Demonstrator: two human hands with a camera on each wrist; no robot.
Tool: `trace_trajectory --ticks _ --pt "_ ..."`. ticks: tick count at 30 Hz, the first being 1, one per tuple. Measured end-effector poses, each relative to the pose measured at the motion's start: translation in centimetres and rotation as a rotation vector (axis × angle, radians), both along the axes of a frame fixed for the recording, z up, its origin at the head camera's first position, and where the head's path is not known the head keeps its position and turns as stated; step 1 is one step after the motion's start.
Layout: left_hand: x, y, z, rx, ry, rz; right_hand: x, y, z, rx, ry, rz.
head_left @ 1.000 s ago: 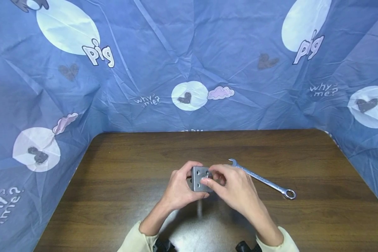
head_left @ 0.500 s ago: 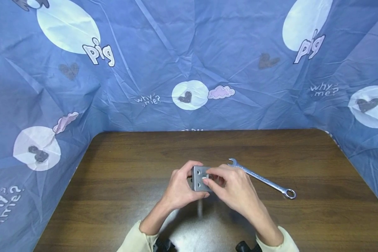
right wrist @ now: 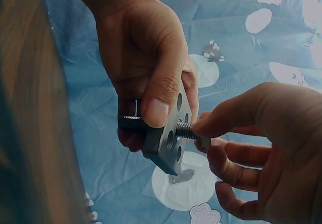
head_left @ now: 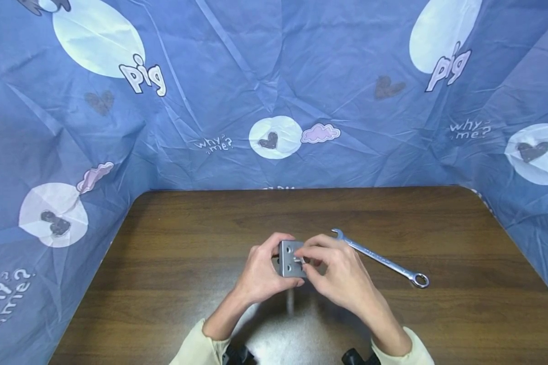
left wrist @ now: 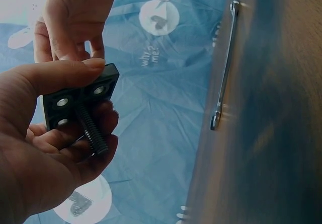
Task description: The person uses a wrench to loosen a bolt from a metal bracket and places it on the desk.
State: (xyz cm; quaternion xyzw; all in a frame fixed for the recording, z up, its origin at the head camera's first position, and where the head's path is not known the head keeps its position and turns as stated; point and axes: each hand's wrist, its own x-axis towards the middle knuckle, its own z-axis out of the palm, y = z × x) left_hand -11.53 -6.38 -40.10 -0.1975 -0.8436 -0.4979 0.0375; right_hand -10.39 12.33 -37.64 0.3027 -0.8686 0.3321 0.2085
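In the head view my left hand (head_left: 261, 269) grips a grey metal plate (head_left: 284, 259) with several round holes by its edges, holding it above the table. A threaded bolt (right wrist: 186, 130) runs through the plate's middle, and its long shank (left wrist: 91, 131) sticks out on the other side. My right hand (head_left: 344, 268) has thumb and fingers around the bolt's head end, which they partly cover. The right wrist view shows a stretch of bare thread between the plate and those fingertips.
A combination wrench (head_left: 379, 258) lies on the brown wooden table (head_left: 201, 228), right of and behind my right hand. Blue printed cloth (head_left: 237, 91) hangs around the table's back and sides.
My right thumb and fingers have shifted around the bolt's head end, showing more of the bolt. The left hand and plate have stayed nearly still, and the wrench has not moved.
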Motion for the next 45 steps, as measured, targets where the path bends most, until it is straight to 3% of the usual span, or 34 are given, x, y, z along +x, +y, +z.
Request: trace_trajectory --ticks 9,13,18,25,31,45 --pt "0.06 -0.03 0.05 -0.005 0.006 0.003 -0.29 -0.27 -0.42 0.008 0.14 0.023" --pt "0.01 -0.06 0.06 -0.011 0.006 0.011 -0.34 -0.26 -0.41 0.021 0.155 0.033" --pt "-0.08 -0.16 -0.03 0.003 0.026 0.001 -0.07 -0.13 0.01 0.056 0.055 0.003" --pt "-0.05 -0.16 0.03 0.018 0.01 -0.002 0.17 -0.17 0.49 0.048 -0.128 -0.168" --pt "-0.07 -0.08 0.12 0.014 -0.005 0.004 0.1 -0.3 0.51 0.066 -0.196 -0.215" --pt "-0.05 -0.08 0.08 -0.002 -0.003 0.012 0.02 -0.07 0.1 0.032 -0.039 -0.088"
